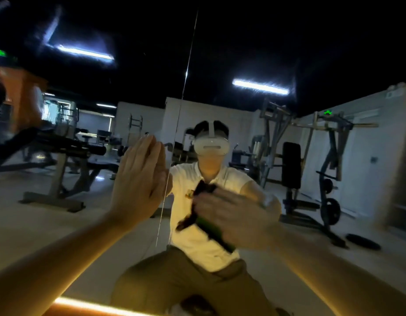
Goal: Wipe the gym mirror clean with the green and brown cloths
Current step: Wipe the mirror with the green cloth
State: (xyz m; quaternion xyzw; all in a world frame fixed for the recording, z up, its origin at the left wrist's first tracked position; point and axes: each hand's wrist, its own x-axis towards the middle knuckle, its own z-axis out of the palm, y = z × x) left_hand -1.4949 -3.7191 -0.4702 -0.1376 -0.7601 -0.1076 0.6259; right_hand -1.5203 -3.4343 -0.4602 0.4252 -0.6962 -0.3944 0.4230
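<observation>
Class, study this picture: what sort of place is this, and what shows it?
A gym, seen in a large wall mirror: a black padded bench on a grey metal frame, a grey lever machine with a black back pad, and a black round weight plate on the floor.

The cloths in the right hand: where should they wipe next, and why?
Probably sweep them left, toward the seam. The blurred right hand holds the green cloth and brown cloth at the mirror, right of that seam, while the flat left hand rests on the mirror beyond it.
</observation>
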